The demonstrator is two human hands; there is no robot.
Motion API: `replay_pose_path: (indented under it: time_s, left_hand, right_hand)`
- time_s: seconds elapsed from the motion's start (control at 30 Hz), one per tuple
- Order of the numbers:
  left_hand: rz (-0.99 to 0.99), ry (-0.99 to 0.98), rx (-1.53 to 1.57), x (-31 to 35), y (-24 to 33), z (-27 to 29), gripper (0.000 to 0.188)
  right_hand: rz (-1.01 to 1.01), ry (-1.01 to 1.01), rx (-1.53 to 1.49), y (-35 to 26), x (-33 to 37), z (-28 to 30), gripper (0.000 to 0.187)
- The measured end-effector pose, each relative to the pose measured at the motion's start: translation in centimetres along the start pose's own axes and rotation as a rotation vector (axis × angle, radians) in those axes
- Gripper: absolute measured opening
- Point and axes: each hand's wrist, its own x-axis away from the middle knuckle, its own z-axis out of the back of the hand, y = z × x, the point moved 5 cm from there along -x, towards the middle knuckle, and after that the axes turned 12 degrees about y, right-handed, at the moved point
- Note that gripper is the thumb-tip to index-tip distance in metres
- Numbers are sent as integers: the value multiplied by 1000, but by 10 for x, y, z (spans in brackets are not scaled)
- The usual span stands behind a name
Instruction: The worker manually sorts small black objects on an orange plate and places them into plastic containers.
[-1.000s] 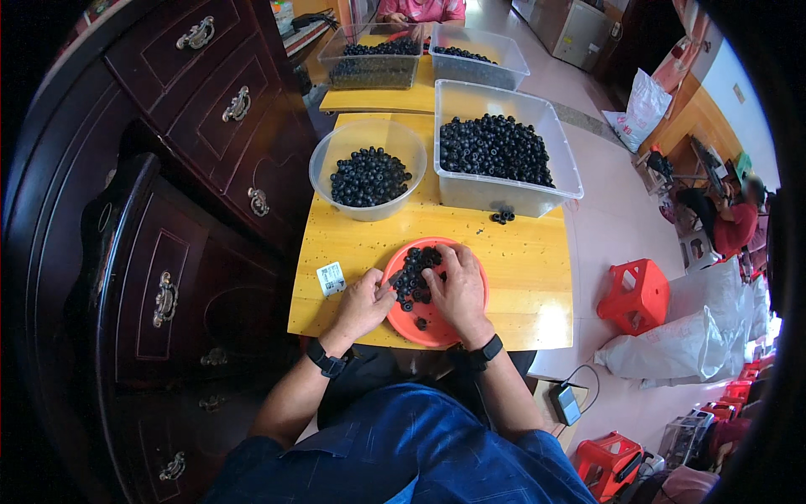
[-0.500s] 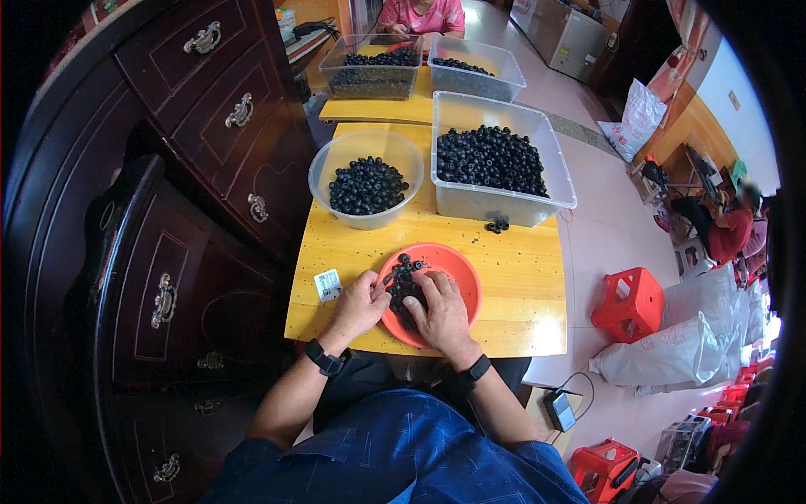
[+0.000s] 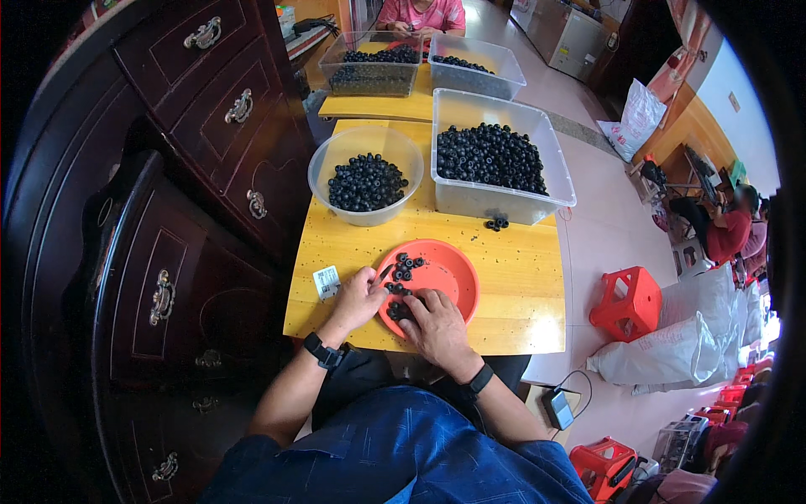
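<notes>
An orange-red round dish [image 3: 460,293] sits near the front edge of the yellow table, with small black ring-shaped parts [image 3: 406,265] along its left side. My left hand [image 3: 359,300] is closed at the dish's left rim, gripping a thin dark tool like a small knife [image 3: 385,273], its tip pointing over the dish. Inside the dish my right hand [image 3: 440,326] rests on the black parts, thumb and fingers apart and bent over them; some parts are hidden beneath it. Beyond stand a round clear tub [image 3: 323,181] and a rectangular clear bin [image 3: 504,202], both holding many black parts.
A few loose parts [image 3: 496,224] lie before the bin, and a white label [image 3: 327,282] lies left of the dish. Dark drawers [image 3: 218,160] flank the table's left. Across from me sits a person in pink [image 3: 420,15] behind two more bins. Red stools [image 3: 625,304] and white sacks [image 3: 672,353] stand right.
My right hand has drawn back slightly toward me, and the black parts under it have spread apart into smaller groups. My left hand keeps the tool at the rim.
</notes>
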Motion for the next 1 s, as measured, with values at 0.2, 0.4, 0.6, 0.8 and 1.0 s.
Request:
replay_pose_path:
  time_s: [0.2, 0.4, 0.6, 0.8, 1.0]
  left_hand:
    - [-16, 29, 61, -2, -9, -3, 20]
    - [17, 15, 71, -2, -13, -6, 20]
    - [2, -13, 53, -1, -15, -8, 24]
    - [4, -19, 40, 1, -11, -5, 24]
    - [-2, -16, 46, 2, -7, -4, 24]
  right_hand:
    - [-43, 84, 2, 7, 10, 8, 27]
    - [-92, 54, -37, 9, 7, 6, 24]
    - [-192, -70, -15, 15, 2, 3, 25]
    - [-209, -40, -45, 20, -8, 8, 24]
    - [-540, 86, -616, 54, -15, 1, 28]
